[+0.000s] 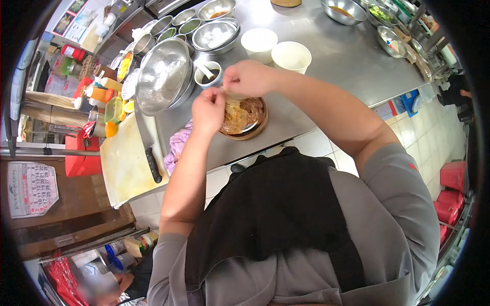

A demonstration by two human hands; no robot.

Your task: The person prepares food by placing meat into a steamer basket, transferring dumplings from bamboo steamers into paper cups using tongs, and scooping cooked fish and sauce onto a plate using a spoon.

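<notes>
My left hand [208, 111] and my right hand [249, 79] are close together, fingers pinched on the upper edge of a clear plastic bag [235, 113]. Yellow-brown stains or food show through the crinkled plastic. Beneath it is a round bamboo steamer [263, 127] with brown, glossy food [253, 108] inside, and the pale rim of a dish shows at the front. Just beyond my left hand stands a white cup [216, 81] of dark liquid with a white spoon [204, 70] in it.
Large metal bowls [162, 76] stand at the left, with smaller bowls behind. Two white bowls [291, 57] sit beyond my right hand. A black-handled knife [153, 164] lies on the cutting board [122, 168], beside a purple cloth [178, 145]. Another person [109, 288] is at lower left.
</notes>
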